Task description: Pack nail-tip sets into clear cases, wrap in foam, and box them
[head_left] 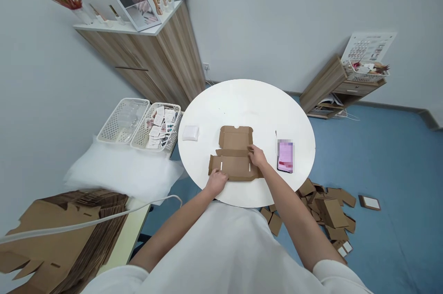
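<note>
A brown cardboard box [237,165], partly folded, lies on the round white table [249,95] in front of me. Its lid panel stretches away from me, and two pale slots show in the base panel. My left hand [217,182] has its fingers curled on the near left edge of the base. At the right side, by the crease between lid and base, my right hand [256,155] grips the cardboard with fingers bent. Its fingertips are partly hidden by the hand. A small white packet [190,133] rests to the left, and a phone [285,156] to the right.
White baskets [162,128] with small cards stand left of the table, beside white foam wrap [121,169]. Flat cardboard blanks [69,238] are stacked at lower left. Folded boxes [328,213] lie piled on the blue floor at right. A wooden cabinet [180,49] stands behind.
</note>
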Demonstrator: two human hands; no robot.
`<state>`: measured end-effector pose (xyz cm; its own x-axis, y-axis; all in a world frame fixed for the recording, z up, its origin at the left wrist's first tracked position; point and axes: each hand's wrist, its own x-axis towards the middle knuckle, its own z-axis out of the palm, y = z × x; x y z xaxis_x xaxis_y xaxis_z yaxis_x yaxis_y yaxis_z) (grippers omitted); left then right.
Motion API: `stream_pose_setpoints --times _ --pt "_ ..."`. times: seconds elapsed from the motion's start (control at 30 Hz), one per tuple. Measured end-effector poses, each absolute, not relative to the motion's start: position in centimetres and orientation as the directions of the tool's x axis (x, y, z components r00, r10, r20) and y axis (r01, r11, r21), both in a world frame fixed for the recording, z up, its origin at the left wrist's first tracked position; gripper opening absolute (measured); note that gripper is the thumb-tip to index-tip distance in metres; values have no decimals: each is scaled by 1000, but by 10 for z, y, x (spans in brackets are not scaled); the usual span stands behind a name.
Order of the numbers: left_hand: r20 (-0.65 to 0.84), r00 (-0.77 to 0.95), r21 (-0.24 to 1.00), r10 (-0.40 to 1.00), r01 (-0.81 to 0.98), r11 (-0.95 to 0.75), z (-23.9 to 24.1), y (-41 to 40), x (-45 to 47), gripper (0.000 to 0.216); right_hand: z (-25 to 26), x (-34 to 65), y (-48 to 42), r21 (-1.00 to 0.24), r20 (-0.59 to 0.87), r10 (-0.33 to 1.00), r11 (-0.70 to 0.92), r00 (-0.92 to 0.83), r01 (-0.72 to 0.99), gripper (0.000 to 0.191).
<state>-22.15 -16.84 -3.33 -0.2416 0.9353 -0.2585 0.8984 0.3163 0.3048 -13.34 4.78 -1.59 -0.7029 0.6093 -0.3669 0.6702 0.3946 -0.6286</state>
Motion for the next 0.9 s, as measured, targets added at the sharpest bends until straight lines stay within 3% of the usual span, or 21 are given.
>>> stream_pose_setpoints --times 0.07,0.17,0.3,0.47,0.67,0.9 --pt "-253 -245 279 936 908 313 -33 -168 -222 29 -13 -138 47 -645 -375 608 372 -700 668 46" --pt "-270 -262 240 927 914 328 -34 -168 -223 31 -6 -135 41 -600 -340 583 469 -738 648 47" --pt "-278 -305 239 911 896 373 -34 -167 -221 28 -2 -118 25 -401 -323 536 669 -780 626 51" --pt "-290 -320 221 902 895 389 -31 -164 -221 28 -6 -101 7 -220 -342 519 767 -784 603 74" --pt "-304 -358 307 883 840 447 -29 -159 -223 24 -5 -98 4 -47 -322 518 827 -792 560 101" --pt "-301 -386 357 872 802 479 -22 -159 -225 27 -13 -103 -3 72 -323 413 908 -851 413 120"
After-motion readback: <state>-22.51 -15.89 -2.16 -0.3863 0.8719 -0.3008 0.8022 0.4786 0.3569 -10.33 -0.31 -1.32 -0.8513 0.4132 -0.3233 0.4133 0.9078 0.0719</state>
